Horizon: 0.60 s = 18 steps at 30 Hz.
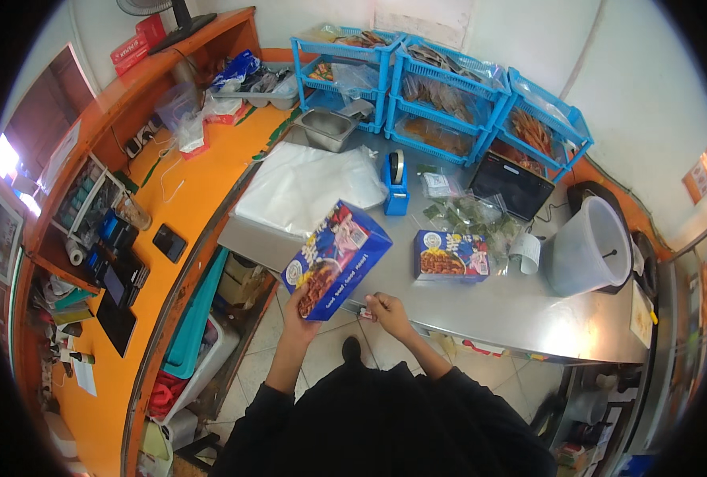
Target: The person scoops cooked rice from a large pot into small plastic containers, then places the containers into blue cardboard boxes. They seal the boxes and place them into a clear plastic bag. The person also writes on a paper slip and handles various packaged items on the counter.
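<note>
My left hand (298, 316) grips the lower end of a blue food box (339, 258) printed with a picture of food and cartoon figures. The box is tilted, held up in front of the steel table's near edge. My right hand (389, 316) is closed just right of the box's lower end, apart from it. A small pale and reddish thing (365, 312) shows at its fingertips; I cannot make out what it is. A second blue food box (451, 256) of similar print lies on the steel table (528, 322). A blue tape dispenser (397, 187) stands behind it to the left.
White plastic bags (309, 187) lie stacked at the table's left. Blue tiered baskets (441, 107) holding packets stand along the wall. Small packets (472, 215), a black tablet (512, 184) and a clear bucket (588, 250) occupy the right. An orange counter (198, 191) runs along my left.
</note>
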### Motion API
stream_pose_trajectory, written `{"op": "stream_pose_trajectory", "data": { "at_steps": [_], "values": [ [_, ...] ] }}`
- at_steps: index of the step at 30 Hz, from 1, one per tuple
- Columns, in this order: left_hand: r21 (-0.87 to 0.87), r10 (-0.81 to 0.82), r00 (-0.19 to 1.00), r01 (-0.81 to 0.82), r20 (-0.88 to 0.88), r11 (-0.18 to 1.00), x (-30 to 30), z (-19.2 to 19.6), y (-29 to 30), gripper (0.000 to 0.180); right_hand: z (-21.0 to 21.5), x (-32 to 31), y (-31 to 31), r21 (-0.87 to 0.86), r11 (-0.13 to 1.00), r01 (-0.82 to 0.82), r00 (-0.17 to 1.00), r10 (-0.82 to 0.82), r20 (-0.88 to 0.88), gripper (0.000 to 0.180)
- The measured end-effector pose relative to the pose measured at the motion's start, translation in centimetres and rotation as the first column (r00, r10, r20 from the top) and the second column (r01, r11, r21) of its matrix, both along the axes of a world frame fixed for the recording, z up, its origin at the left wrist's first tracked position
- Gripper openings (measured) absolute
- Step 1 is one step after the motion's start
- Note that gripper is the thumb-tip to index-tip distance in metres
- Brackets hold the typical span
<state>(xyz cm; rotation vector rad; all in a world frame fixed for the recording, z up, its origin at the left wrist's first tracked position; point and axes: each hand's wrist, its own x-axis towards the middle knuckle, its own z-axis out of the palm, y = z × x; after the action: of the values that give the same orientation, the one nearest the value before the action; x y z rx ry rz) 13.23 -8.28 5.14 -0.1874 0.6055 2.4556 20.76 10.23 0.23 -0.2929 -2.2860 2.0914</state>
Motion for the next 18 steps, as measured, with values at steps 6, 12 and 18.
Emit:
{"op": "stream_pose_trajectory", "data": {
  "at_steps": [6,12,18],
  "values": [
    [0.016,-0.042,0.998,0.043,-0.051,0.999,1.9,1.9,0.0,0.04,6.4,4.8,0.8,0.171,0.984,0.042,0.965,0.004,-0.264,0.02],
    [-0.088,-0.087,0.995,0.083,-0.051,0.993,5.1,1.7,1.0,0.039,9.8,7.0,0.2,0.435,0.898,0.059,0.881,0.159,-0.447,0.009],
    [-0.138,-0.141,0.984,0.125,-0.109,0.982,7.7,2.5,1.0,0.043,8.7,8.4,-0.2,0.487,0.87,0.078,0.847,0.2,-0.493,0.009]
  ]
}}
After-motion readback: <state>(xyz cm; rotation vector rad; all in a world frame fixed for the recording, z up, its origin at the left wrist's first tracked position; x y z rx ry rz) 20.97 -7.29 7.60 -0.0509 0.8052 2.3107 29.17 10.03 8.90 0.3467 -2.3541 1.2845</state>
